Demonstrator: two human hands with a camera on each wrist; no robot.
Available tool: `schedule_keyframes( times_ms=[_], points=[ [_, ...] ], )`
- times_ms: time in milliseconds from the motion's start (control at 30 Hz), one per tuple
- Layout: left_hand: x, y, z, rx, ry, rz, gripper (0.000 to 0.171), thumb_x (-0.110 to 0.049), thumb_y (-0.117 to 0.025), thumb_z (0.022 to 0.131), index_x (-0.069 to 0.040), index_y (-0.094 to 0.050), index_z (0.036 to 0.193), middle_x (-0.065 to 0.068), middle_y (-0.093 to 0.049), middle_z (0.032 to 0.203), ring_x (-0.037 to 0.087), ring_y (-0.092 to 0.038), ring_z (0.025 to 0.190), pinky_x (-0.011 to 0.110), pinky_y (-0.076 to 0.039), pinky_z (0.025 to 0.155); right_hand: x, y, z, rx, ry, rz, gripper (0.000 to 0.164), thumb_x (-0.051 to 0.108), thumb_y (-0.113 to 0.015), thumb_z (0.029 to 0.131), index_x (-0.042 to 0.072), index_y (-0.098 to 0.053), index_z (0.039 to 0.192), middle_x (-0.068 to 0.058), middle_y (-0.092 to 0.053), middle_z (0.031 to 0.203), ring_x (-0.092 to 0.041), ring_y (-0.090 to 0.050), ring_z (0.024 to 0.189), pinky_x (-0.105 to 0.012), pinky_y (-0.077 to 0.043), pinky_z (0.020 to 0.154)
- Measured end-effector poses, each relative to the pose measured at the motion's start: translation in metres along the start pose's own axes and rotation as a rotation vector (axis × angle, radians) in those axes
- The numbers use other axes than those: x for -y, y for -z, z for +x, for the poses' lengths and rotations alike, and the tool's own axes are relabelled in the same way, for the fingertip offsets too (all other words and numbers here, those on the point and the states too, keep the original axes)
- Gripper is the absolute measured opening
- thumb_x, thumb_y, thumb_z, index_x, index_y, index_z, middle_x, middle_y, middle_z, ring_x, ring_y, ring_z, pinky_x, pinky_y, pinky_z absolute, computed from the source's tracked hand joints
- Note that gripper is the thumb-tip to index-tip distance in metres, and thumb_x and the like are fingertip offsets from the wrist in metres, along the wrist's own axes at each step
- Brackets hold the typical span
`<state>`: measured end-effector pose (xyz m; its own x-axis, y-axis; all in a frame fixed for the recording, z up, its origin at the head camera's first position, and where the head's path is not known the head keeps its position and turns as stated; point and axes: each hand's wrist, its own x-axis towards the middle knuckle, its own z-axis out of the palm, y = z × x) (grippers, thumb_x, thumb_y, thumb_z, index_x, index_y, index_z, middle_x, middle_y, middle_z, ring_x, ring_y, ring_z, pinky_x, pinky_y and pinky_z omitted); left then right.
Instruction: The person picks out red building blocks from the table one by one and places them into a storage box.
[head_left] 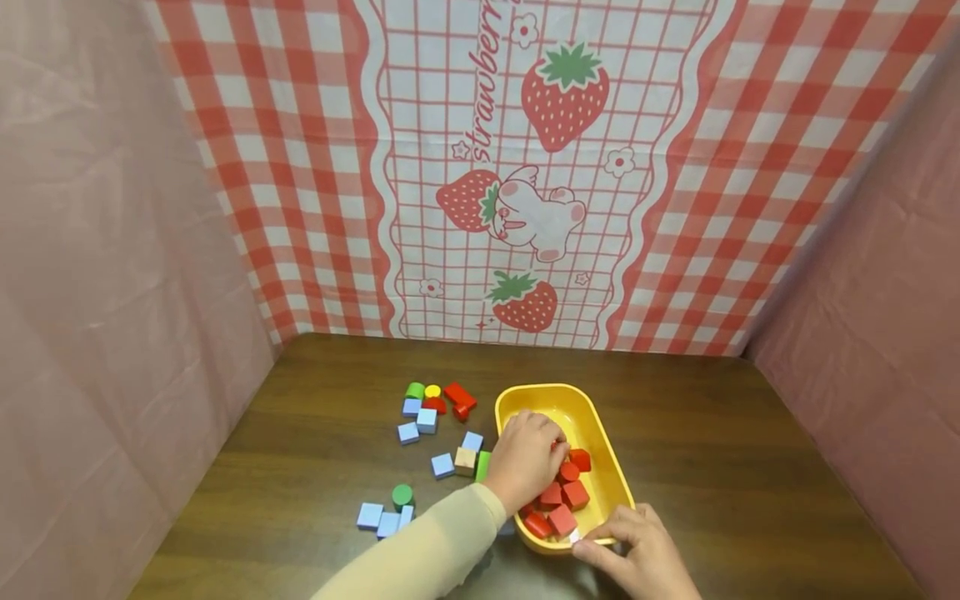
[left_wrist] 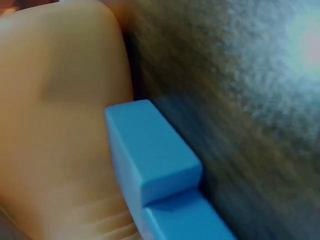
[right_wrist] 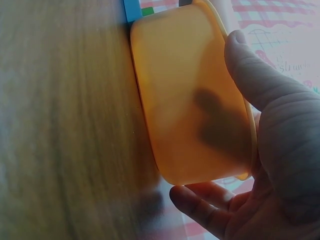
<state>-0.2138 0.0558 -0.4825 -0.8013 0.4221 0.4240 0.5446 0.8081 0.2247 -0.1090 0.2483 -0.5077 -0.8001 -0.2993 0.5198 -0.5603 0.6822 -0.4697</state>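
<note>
In the head view, a yellow plastic bin point(head_left: 611, 454) holds several red blocks point(head_left: 575, 495) of mixed shapes. My left hand point(head_left: 527, 457) reaches over its left rim, fingers bent down among the red blocks. Those fingertips are mostly hidden, so whether they hold a block cannot be told. At the bin's near right corner, my right hand point(head_left: 637, 550) grips the rim. The right wrist view shows the right thumb point(right_wrist: 245, 62) on the rim of the orange-looking bin point(right_wrist: 185, 95) and fingers around its end. Close to the left forearm are blue blocks point(left_wrist: 155, 145) in the left wrist view.
Left of the bin lie scattered blue blocks point(head_left: 427, 420), a plain wooden cube point(head_left: 465, 461), a dark green cylinder point(head_left: 402, 497), a yellow piece point(head_left: 432, 391) and red pieces point(head_left: 460, 396). A checked strawberry cloth point(head_left: 525, 208) hangs behind the brown table point(head_left: 712, 467).
</note>
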Motion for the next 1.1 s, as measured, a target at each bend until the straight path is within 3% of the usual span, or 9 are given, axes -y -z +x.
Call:
schedule_keyframes(
  times_ms=[133, 233, 367, 500, 600, 667, 767, 933, 1100],
  points=[
    [0.007, 0.004, 0.001, -0.108, -0.007, -0.154, 0.011, -0.028, -0.064, 0.097, -0.017, -0.065, 0.099, -0.006, -0.062, 0.096, 0.012, -0.048, 0.093, 0.03, -0.047, 0.087, 0.002, 0.0, 0.001, 0.003, -0.024, -0.009, 0.019, 0.038, -0.089, 0.067, 0.042, -0.071, 0.074, 0.028, -0.052, 0.069, -0.005, -0.04, 0.071, -0.019, -0.031, 0.06],
    [0.021, 0.014, 0.004, -0.167, -0.007, -0.229, 0.011, -0.019, -0.056, 0.101, -0.012, -0.063, 0.105, 0.0, -0.06, 0.103, 0.015, -0.049, 0.099, 0.033, -0.047, 0.089, 0.004, -0.001, 0.003, 0.018, -0.054, -0.021, 0.019, 0.04, -0.088, 0.068, 0.043, -0.07, 0.074, 0.028, -0.055, 0.071, -0.006, -0.043, 0.074, -0.022, -0.033, 0.062],
    [0.054, 0.031, 0.01, -0.181, 0.109, -0.203, 0.017, -0.01, -0.051, 0.101, -0.005, -0.062, 0.112, 0.007, -0.059, 0.11, 0.023, -0.049, 0.103, 0.038, -0.046, 0.091, 0.005, -0.001, 0.004, 0.035, -0.093, -0.024, 0.019, 0.042, -0.088, 0.069, 0.044, -0.069, 0.073, 0.028, -0.057, 0.074, -0.007, -0.044, 0.076, -0.025, -0.035, 0.064],
    [0.09, 0.037, 0.009, -0.031, 0.247, -0.054, 0.025, -0.015, -0.062, 0.097, -0.002, -0.067, 0.118, 0.013, -0.062, 0.113, 0.029, -0.052, 0.102, 0.041, -0.047, 0.092, 0.009, -0.001, 0.003, 0.045, -0.138, -0.039, 0.019, 0.044, -0.087, 0.068, 0.045, -0.069, 0.072, 0.028, -0.056, 0.072, -0.007, -0.043, 0.076, -0.025, -0.035, 0.064],
    [0.109, 0.034, 0.004, 0.123, 0.249, 0.042, 0.028, -0.022, -0.072, 0.091, -0.005, -0.073, 0.112, 0.014, -0.064, 0.107, 0.03, -0.056, 0.097, 0.041, -0.051, 0.087, 0.012, -0.001, 0.001, 0.051, -0.151, -0.061, 0.018, 0.046, -0.087, 0.068, 0.045, -0.069, 0.071, 0.029, -0.055, 0.071, -0.006, -0.042, 0.074, -0.024, -0.034, 0.063],
    [0.114, 0.03, 0.002, 0.169, 0.226, 0.049, 0.024, -0.023, -0.077, 0.086, -0.007, -0.075, 0.104, 0.013, -0.064, 0.099, 0.029, -0.059, 0.092, 0.04, -0.054, 0.081, 0.013, -0.001, 0.0, 0.046, -0.154, -0.073, 0.018, 0.047, -0.087, 0.068, 0.045, -0.069, 0.071, 0.029, -0.055, 0.071, -0.006, -0.042, 0.074, -0.023, -0.033, 0.062],
    [0.116, 0.026, 0.002, 0.178, 0.197, 0.017, 0.015, -0.016, -0.081, 0.081, -0.007, -0.075, 0.091, 0.011, -0.06, 0.089, 0.026, -0.06, 0.085, 0.038, -0.057, 0.074, 0.014, -0.002, 0.0, 0.037, -0.158, -0.08, 0.018, 0.047, -0.087, 0.067, 0.045, -0.07, 0.071, 0.03, -0.056, 0.071, -0.006, -0.042, 0.073, -0.022, -0.033, 0.062],
    [0.116, 0.029, 0.004, 0.178, 0.236, -0.096, 0.013, -0.011, -0.082, 0.08, -0.007, -0.072, 0.087, 0.007, -0.056, 0.085, 0.021, -0.059, 0.078, 0.035, -0.057, 0.069, 0.015, -0.004, 0.0, 0.04, -0.174, -0.075, 0.017, 0.048, -0.086, 0.068, 0.045, -0.07, 0.072, 0.03, -0.056, 0.072, -0.006, -0.042, 0.075, -0.025, -0.035, 0.064],
    [0.109, 0.042, 0.011, 0.025, 0.252, -0.204, 0.017, -0.025, -0.079, 0.085, -0.013, -0.071, 0.096, 0.0, -0.061, 0.09, 0.015, -0.055, 0.08, 0.034, -0.054, 0.071, 0.014, -0.006, -0.002, 0.038, -0.183, -0.064, 0.017, 0.048, -0.086, 0.069, 0.046, -0.069, 0.072, 0.029, -0.056, 0.072, -0.007, -0.043, 0.077, -0.026, -0.035, 0.065]
  ],
)
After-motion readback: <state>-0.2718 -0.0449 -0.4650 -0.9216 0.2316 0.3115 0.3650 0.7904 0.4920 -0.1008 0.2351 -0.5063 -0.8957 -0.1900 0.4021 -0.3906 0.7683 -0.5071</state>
